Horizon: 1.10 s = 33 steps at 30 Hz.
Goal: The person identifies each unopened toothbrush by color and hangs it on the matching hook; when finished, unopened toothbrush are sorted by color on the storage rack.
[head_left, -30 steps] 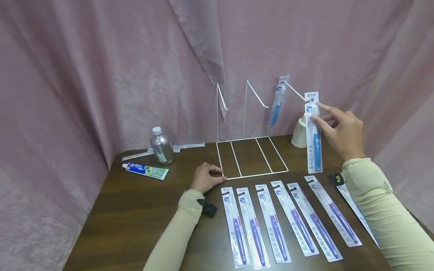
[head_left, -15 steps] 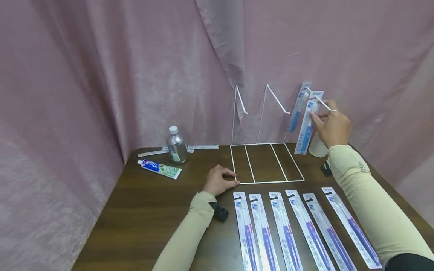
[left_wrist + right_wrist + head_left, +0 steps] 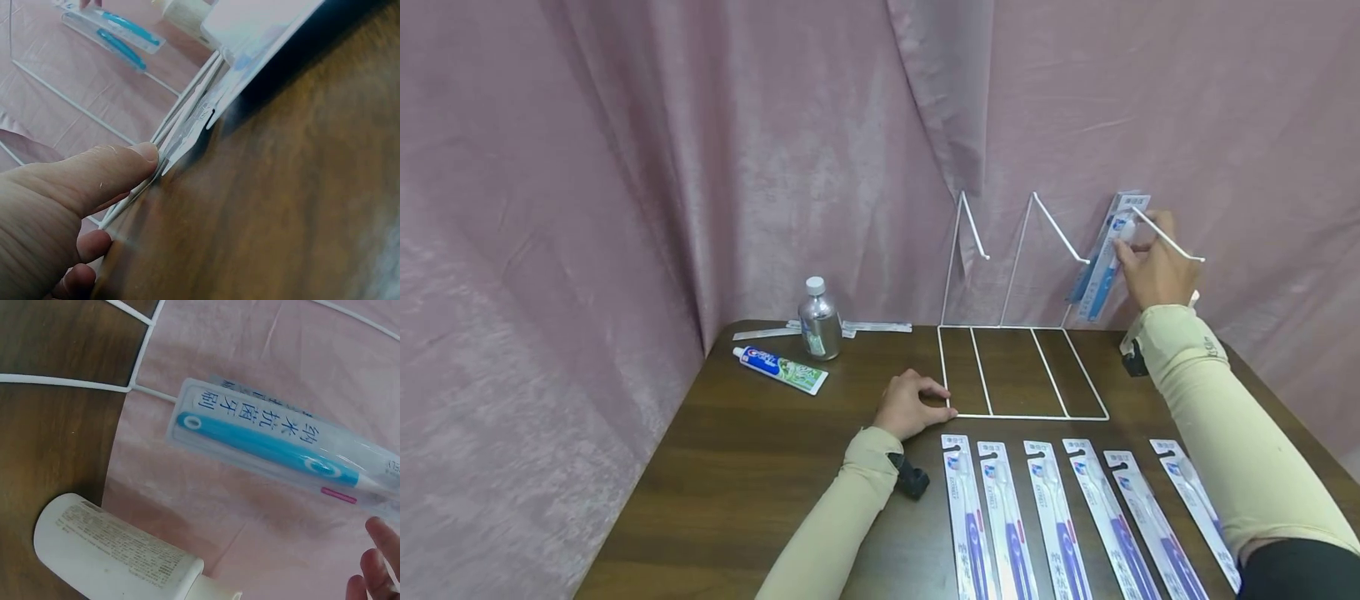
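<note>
Toothbrush packs are hanging at the right of the head view, on the rightmost hook of a white wire rack. The right hand is pinching the top of the front pack between its fingers, seemingly sliding it back along the hook. The left hand is resting at the rack's near left corner, its thumb pressing the wire; it appears to be steadying the base. This looks like the hanging step, and the next move would call for letting go cleanly and picking another pack from the row lying on the tabletop. At centre left, a small bottle is standing capped, its contents not visible, beside a toothpaste tube.
</note>
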Available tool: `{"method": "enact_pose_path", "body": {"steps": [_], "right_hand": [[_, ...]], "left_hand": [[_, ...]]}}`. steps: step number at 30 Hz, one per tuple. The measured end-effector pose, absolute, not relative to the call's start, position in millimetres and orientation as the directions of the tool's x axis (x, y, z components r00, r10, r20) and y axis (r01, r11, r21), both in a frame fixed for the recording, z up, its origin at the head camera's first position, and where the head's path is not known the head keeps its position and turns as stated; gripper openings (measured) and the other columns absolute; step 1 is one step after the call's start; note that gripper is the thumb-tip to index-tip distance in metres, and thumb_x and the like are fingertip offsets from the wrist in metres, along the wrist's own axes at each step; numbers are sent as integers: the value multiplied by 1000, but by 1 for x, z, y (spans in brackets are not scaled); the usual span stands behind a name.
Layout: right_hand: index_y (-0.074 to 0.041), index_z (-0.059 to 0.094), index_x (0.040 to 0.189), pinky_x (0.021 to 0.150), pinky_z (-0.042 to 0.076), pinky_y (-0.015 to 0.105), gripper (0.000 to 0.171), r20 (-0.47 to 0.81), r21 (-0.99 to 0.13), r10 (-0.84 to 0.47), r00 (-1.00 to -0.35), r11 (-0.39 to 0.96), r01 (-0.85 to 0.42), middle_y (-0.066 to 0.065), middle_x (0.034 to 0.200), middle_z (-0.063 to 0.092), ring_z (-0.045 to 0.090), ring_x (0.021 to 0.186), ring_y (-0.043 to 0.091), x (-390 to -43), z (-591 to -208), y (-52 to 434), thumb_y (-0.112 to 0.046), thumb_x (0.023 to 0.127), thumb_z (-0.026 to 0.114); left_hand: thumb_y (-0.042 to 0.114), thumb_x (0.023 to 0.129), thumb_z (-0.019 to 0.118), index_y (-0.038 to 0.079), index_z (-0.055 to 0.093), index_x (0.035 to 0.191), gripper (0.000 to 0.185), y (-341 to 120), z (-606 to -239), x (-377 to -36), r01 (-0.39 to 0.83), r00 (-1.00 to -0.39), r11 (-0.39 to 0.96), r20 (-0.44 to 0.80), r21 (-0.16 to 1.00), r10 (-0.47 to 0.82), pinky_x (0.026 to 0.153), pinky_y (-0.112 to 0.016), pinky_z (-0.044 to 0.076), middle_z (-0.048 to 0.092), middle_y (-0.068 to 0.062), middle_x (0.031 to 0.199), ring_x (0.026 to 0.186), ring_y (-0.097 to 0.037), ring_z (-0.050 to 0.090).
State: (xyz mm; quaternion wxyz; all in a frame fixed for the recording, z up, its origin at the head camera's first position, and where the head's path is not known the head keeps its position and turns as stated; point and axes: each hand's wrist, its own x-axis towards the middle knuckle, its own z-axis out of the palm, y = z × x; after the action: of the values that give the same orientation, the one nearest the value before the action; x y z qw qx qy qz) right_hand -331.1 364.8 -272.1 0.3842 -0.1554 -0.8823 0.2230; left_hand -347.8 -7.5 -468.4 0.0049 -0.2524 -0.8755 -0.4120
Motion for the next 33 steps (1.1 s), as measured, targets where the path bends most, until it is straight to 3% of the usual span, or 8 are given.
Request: {"method": "enact_pose_path", "body": {"steps": [4, 8, 12, 15, 20, 23, 27, 33], "right_hand": [[-19, 49, 149, 82, 41, 49, 59, 593, -563, 494, -636, 819, 111, 20, 129, 71, 65, 114, 49, -305, -273, 374, -36, 98, 74], [-12, 59, 140, 83, 37, 28, 52, 650, -548, 479, -590, 833, 73, 16, 123, 74, 65, 96, 8, -268, -280, 387, -28, 95, 79], [-5, 67, 128, 76, 35, 11, 38, 647, -491, 372, -666, 871, 10, -18, 104, 71, 45, 80, -19, -216, -297, 410, -25, 97, 77], [-7, 70, 123, 67, 42, 16, 29, 536, -439, 242, -809, 898, -22, -31, 99, 61, 50, 77, -16, -186, -314, 426, -24, 99, 76], [-6, 69, 130, 70, 54, 49, 34, 241, -373, 103, -965, 928, 6, 11, 108, 74, 67, 91, 11, -151, -353, 447, -27, 102, 72], [-1, 65, 134, 73, 54, 54, 43, 96, -360, 82, -992, 932, 42, 16, 109, 71, 67, 95, 29, -134, -372, 456, -29, 102, 72], [2, 62, 134, 68, 48, 42, 47, 4, -357, 82, -997, 931, 75, 6, 100, 62, 57, 85, 21, -117, -391, 463, -28, 100, 74], [3, 63, 131, 67, 43, 38, 46, -2, -380, 126, -992, 917, 117, 3, 95, 59, 51, 80, 15, -95, -410, 468, -25, 98, 77]], "left_hand": [[44, 77, 94, 31, 84, 99, 28, -1, -470, -348, 468, -856, 518, 222, 716, 466, 89, -38, 46, 61, 8, 102, 102, -18, 56], [41, 78, 94, 29, 84, 99, 26, -3, -471, -352, 482, -845, 494, 236, 723, 480, 90, -39, 46, 61, 7, 103, 102, -19, 56], [38, 80, 94, 27, 84, 100, 25, -9, -474, -358, 474, -841, 467, 226, 746, 492, 92, -41, 45, 61, 5, 104, 102, -20, 54], [38, 80, 93, 27, 84, 99, 25, -24, -476, -365, 464, -850, 466, 230, 753, 475, 92, -43, 44, 60, 4, 103, 102, -21, 53], [36, 79, 94, 25, 84, 98, 25, -44, -474, -376, 468, -857, 462, 259, 754, 446, 92, -44, 45, 62, 2, 102, 101, -24, 55], [35, 79, 94, 24, 84, 98, 25, -49, -472, -379, 470, -858, 455, 270, 757, 437, 92, -44, 45, 63, 2, 101, 100, -23, 56], [36, 78, 94, 25, 84, 98, 25, -48, -475, -381, 474, -859, 459, 278, 752, 431, 91, -43, 45, 64, 3, 100, 99, -22, 56], [36, 78, 94, 25, 84, 97, 24, -40, -475, -375, 471, -852, 461, 254, 752, 457, 91, -43, 45, 63, 3, 102, 100, -23, 56]]}}
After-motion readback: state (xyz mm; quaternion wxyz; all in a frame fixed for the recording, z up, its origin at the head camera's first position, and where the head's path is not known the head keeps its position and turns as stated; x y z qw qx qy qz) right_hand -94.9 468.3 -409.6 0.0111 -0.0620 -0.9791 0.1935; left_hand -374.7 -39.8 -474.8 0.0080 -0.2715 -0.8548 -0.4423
